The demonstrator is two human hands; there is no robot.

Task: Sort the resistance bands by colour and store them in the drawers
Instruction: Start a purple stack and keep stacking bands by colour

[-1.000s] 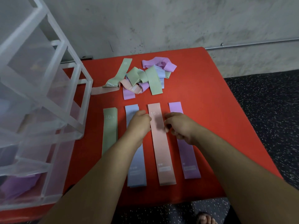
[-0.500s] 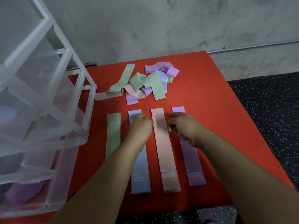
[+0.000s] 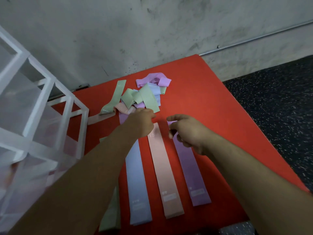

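Hovering at the near fringe of the tangled pile (image 3: 144, 97), the left hand (image 3: 141, 122) shows only its back in the head view, so I cannot tell whether its fingers pinch a band or hold nothing. The right hand (image 3: 186, 131) hangs beside it, loosely curled with the forefinger out, grasping nothing. The pile lies toward the far edge of the red tabletop (image 3: 211, 107). Four flattened strips, the green band (image 3: 110, 216), blue band (image 3: 137, 175), pink band (image 3: 165, 170) and purple band (image 3: 189, 167), run in a row toward the near edge, and the clear drawer unit (image 3: 42, 106) stands at the left edge. The step looks like drawing the next band out of the pile. It is best to pinch one loose end and steady the heap with the other hand — then pull slowly so neighbours do not drag along
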